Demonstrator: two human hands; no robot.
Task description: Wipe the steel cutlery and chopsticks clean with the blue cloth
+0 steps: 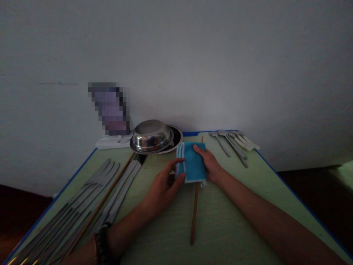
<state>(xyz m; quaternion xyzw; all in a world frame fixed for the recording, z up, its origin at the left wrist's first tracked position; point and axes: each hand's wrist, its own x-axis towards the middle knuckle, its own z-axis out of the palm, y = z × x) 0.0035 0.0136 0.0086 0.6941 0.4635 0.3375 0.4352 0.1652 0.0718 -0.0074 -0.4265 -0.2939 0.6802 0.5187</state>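
A folded blue cloth (194,163) with pale edging is held up over the middle of the table. My right hand (211,165) grips its right side, thumb on the front face and fingers behind. At the folded left edge, my left hand (164,186) has its index finger and thumb closed on the layers. Behind and below the cloth lies a thin brown wooden stick (194,217), its middle hidden by the cloth. Left of my left forearm, several long metal utensils (91,191) lie side by side, with a second wooden stick (102,202) among them.
An upturned steel bowl (151,134) rests on a dark, light-rimmed round dish (178,136) by the wall. Several spoons (230,141), some with white handles, lie at the back right. A blurred upright panel (111,110) stands back left. The green table (234,228) has blue edges.
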